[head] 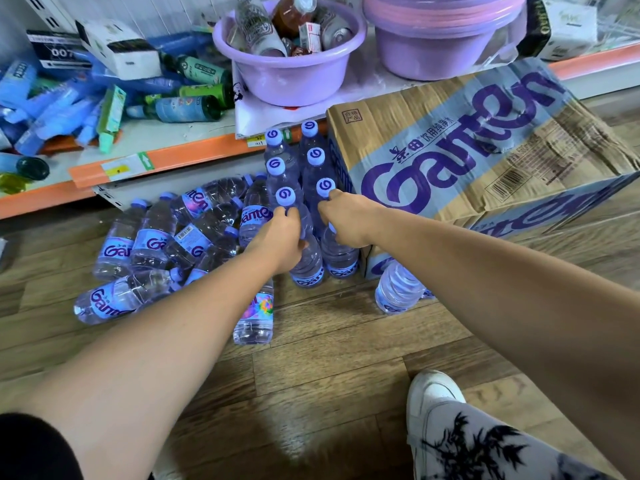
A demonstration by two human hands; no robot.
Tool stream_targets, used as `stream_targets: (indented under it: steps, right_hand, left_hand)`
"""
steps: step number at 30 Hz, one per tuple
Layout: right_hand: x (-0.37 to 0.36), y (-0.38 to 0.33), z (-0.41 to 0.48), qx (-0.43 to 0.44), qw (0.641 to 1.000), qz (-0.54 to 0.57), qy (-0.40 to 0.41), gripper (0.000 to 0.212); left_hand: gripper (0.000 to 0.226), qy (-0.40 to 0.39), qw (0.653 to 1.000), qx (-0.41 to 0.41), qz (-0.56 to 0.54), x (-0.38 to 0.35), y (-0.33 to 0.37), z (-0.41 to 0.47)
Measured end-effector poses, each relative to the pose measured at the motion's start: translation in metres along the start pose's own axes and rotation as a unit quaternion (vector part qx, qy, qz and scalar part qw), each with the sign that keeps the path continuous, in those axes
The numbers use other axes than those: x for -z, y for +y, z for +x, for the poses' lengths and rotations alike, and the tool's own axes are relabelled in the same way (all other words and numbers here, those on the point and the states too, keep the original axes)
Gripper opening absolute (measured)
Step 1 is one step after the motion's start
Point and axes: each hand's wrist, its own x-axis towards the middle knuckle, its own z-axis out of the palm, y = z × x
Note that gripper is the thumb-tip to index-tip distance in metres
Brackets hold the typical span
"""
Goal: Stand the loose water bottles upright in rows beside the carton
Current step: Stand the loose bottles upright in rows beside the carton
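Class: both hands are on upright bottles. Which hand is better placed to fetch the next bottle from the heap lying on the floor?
Likely left. The left hand sits right beside the heap of lying bottles; the right hand is by the carton, with the upright rows between.

upright bottles (313,157) left of carton (478,150), loose bottles (166,244) further left

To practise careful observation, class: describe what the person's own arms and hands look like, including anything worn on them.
Both forearms are bare. The left hand and right hand wear no gloves, and neither wrist shows a watch or band. A black sleeve covers the left upper arm.
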Motion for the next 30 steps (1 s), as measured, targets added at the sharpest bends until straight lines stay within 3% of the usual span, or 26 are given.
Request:
stream_targets:
  steps: [7,14,30]
  right_hand:
    - [0.001,-0.002,0.001,-0.007,1.0,-0.006,-0.006,0.027]
    - [0.007,-0.006,0.001,-0.01,0.999,-0.014,-0.044,0.032]
    - [0.009,-0.008,0.006,-0.018,0.999,-0.017,-0.049,0.027]
  left_hand:
    - [0.048,-0.031,0.999,0.012,-0.029,0.007,-0.004,-0.001]
    - [0.034,-0.041,0.999,0.016,-0.006,0.006,0.001,0.003]
    - [0.042,-0.035,0.999,-0.002,0.006,0.003,-0.003,0.0]
